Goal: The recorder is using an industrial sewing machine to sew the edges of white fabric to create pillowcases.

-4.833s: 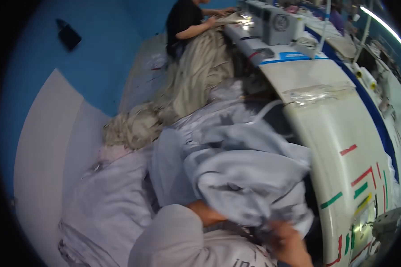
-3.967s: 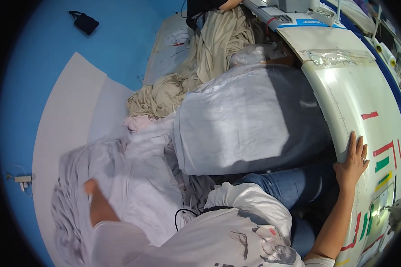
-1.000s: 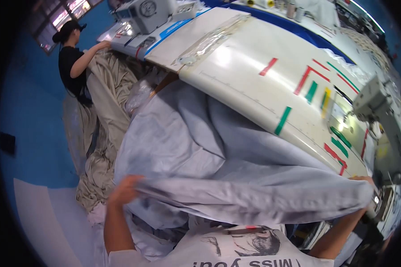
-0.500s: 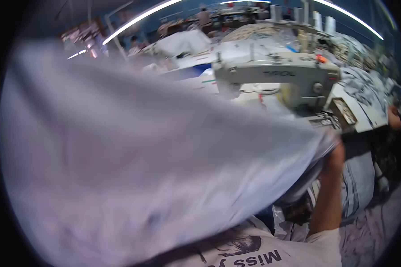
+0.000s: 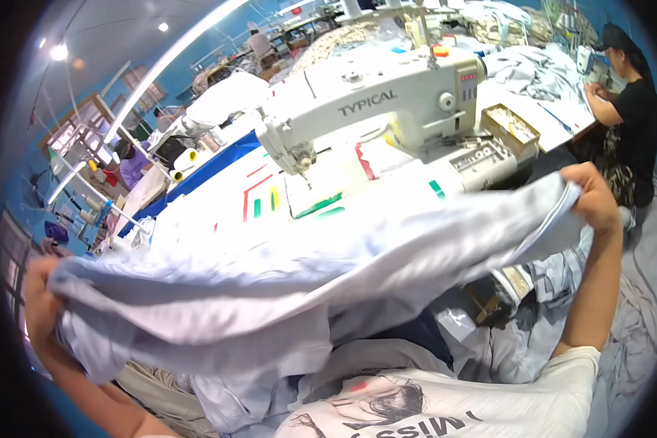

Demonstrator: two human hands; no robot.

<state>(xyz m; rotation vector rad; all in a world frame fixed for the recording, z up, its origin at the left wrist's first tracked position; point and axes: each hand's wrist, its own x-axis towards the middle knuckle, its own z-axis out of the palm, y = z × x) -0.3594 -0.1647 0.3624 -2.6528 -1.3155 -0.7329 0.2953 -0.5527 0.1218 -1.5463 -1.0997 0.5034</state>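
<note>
A large piece of pale grey-blue cloth is stretched wide in front of me, sagging between my two hands and blurred by motion. At the far left, my left hand is closed round one end of it. My right hand grips the other end, higher up at the right. Beyond the cloth stands a white sewing machine on its white table, with the cloth's upper edge lying in front of the machine's bed. The cloth hides the table's near edge.
Colored tape marks line the white sewing table. A small open box sits right of the machine. Grey fabric is heaped by my lap. A person in black works at the far right, beside piled cloth.
The cloth has dropped from a raised sheet covering the left side to a low sagging span. My left hand has come into sight, and the machine shows more fully.
</note>
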